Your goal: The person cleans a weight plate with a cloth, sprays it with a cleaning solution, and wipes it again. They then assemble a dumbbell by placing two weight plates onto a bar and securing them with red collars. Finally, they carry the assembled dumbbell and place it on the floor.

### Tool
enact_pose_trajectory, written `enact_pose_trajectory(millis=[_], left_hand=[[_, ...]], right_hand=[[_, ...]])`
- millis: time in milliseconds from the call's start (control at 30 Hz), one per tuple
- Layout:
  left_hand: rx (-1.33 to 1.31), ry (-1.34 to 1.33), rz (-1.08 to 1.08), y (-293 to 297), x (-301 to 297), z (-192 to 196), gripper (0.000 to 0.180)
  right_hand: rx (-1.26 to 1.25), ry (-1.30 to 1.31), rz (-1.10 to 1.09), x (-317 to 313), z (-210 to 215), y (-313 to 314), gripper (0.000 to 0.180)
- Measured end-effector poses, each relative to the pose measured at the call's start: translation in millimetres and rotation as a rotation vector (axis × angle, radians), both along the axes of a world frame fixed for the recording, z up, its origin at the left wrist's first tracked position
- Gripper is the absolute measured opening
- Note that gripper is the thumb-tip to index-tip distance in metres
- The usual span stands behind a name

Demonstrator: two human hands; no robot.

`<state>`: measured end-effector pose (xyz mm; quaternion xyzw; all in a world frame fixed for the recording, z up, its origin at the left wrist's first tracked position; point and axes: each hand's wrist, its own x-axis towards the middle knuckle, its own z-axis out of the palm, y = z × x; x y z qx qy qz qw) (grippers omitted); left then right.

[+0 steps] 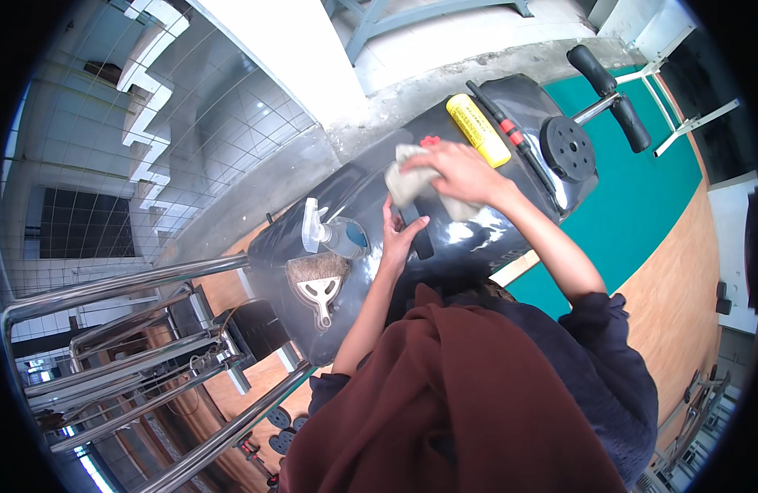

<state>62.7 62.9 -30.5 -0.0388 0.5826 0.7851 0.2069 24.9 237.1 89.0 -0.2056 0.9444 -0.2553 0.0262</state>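
My left hand (399, 237) is closed around a short dark bar (418, 235), thumb on one side and fingers on the other, above a black padded bench (358, 177). A pale beige cloth (405, 179) is gripped in my right hand (461, 174), which presses it over the bar's far end. Just beyond the cloth shows a small red knob (429, 141); whether it belongs to the bar is hidden. To the left of my left hand are a clear spray bottle (343, 237) with a white trigger head and a white-handled brush (320, 289).
Toward the bench's right end lie a yellow cylinder (478, 131), a black rod with red bands (514, 131) and a round black weight plate (568, 149). Black foam rollers (610, 97) stick out past that end. Chrome rails of a machine (133, 287) stand at left.
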Motion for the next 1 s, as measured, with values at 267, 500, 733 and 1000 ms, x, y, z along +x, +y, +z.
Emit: enact_pose_trajectory(millis=[267,500,733,1000], left_hand=[[0.144,-0.029,0.017,9,1,-15,0.076],[0.051,-0.009,-0.065,-3,5,-6,0.059],[0.662,-0.346,0.1,-8,-6,13,0.065],[0.215,-0.251,0.031,0,-27,-6,0.079]], right_hand=[[0.108,0.056,0.123,21,0,-33,0.028],[0.081,0.237,-0.172,-23,5,-24,0.031],[0.1,0.228,-0.109,85,-31,-49,0.035],[-0.04,0.1,-0.325,98,-10,-18,0.045]])
